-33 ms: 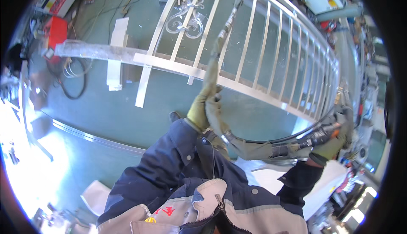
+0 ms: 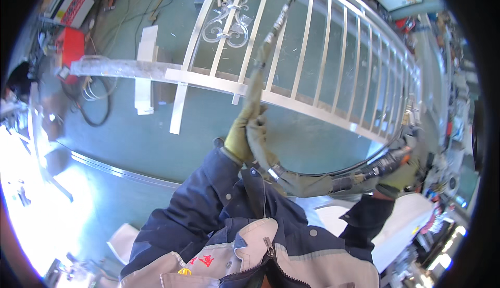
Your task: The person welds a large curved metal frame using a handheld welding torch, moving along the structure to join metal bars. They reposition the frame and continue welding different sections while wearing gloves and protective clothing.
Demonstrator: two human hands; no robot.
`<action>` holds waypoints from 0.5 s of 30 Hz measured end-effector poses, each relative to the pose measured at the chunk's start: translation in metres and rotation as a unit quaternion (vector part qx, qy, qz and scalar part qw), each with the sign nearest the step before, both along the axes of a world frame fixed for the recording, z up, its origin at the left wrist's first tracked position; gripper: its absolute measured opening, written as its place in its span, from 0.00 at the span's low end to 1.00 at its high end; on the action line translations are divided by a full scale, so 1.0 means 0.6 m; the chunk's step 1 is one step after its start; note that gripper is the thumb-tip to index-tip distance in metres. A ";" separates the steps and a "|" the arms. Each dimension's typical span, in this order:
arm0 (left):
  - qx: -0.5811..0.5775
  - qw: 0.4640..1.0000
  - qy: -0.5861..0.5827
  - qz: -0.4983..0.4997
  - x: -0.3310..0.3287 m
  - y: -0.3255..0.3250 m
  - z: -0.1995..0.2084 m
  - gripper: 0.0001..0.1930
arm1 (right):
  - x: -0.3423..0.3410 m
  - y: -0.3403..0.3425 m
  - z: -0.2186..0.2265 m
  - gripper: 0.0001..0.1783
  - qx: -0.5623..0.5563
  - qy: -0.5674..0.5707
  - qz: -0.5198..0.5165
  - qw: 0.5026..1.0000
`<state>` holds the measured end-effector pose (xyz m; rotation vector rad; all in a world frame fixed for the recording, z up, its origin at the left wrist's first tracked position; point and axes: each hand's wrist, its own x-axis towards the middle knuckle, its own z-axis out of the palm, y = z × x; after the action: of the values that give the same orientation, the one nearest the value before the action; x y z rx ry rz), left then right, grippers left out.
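Note:
My left hand (image 2: 239, 139), in an olive-yellow glove, is closed around a thick cable in a grey-green fabric sleeve (image 2: 307, 185). From that grip, one length of the cable runs up across a white metal railing, while the other bends down and right. At the right, my gloved right hand (image 2: 400, 179) is wrapped around a black torch-like handle (image 2: 383, 167) with an orange part, joined to the sleeved cable. The handle's front end is blurred beside the railing's right end. The white railing (image 2: 307, 106) has several slim bars and a scroll ornament (image 2: 229, 38).
A film-wrapped bar (image 2: 120, 69) extends left from the railing, over white flat pieces (image 2: 147, 92). A red box (image 2: 73, 48) and a coiled black cable (image 2: 97, 124) lie at the left. Long metal strips (image 2: 125, 172) rest on the green floor. Crowded equipment lines the right.
The view has shifted slightly. My right hand and the handle appear a little further left; both hands keep their grips.

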<state>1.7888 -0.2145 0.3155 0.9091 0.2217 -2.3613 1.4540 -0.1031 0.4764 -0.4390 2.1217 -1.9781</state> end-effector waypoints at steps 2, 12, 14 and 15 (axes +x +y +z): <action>-0.014 0.999 -0.028 0.023 0.021 -0.014 0.026 0.24 | -0.030 0.042 -0.108 0.14 -0.017 -0.135 0.003 0.991; -0.274 0.945 -0.181 -0.003 0.066 -0.090 0.154 0.32 | 0.207 0.091 -0.472 0.13 -0.073 -0.605 -0.075 0.789; -0.324 0.937 -0.124 -0.031 0.069 -0.098 0.157 0.33 | 0.262 0.064 -0.485 0.13 -0.062 -0.634 -0.060 0.768; -0.347 0.931 -0.102 -0.048 0.072 -0.104 0.158 0.34 | 0.282 0.052 -0.492 0.14 -0.065 -0.643 -0.069 0.760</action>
<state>1.8317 -0.2767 0.4103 0.7987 -0.7150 -2.1513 1.6231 -0.0719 0.1813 0.8803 1.0866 -1.6039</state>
